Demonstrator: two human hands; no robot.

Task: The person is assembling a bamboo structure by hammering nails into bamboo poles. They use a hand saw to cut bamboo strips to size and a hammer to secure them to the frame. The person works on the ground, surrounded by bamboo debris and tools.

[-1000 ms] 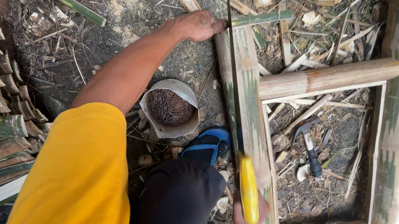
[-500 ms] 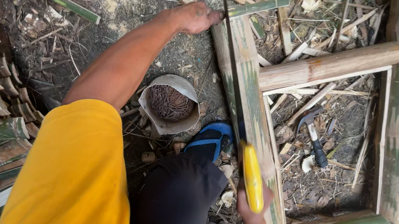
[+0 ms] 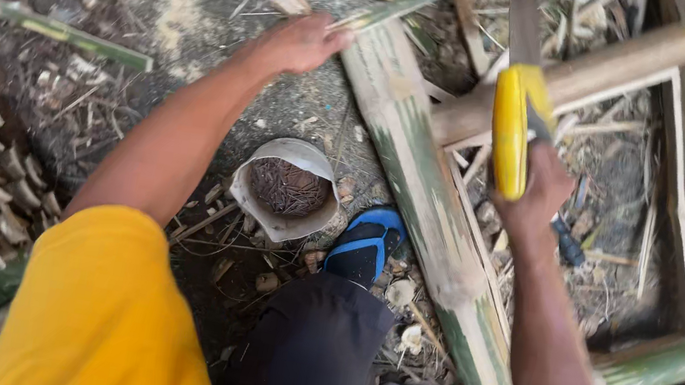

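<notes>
Lying diagonally across the dirt floor: a long split bamboo plank [image 3: 426,187], long axis running from upper left down to lower right, far end pointing away from the body. Pressing on its far end, palm down: left hand [image 3: 298,41], fingers spread flat, gripping nothing. Clamping tight on the yellow handle of a saw [image 3: 513,128] just right of the plank: right hand [image 3: 539,192], blade pointing up and away. Sitting left of the plank, near a blue sandal [image 3: 364,244]: a round white bowl [image 3: 286,191] of dark fibres. Crossing over the plank at right: a round wooden pole [image 3: 581,75]. Leaving little free room right of the plank, more open dirt to its left.
</notes>
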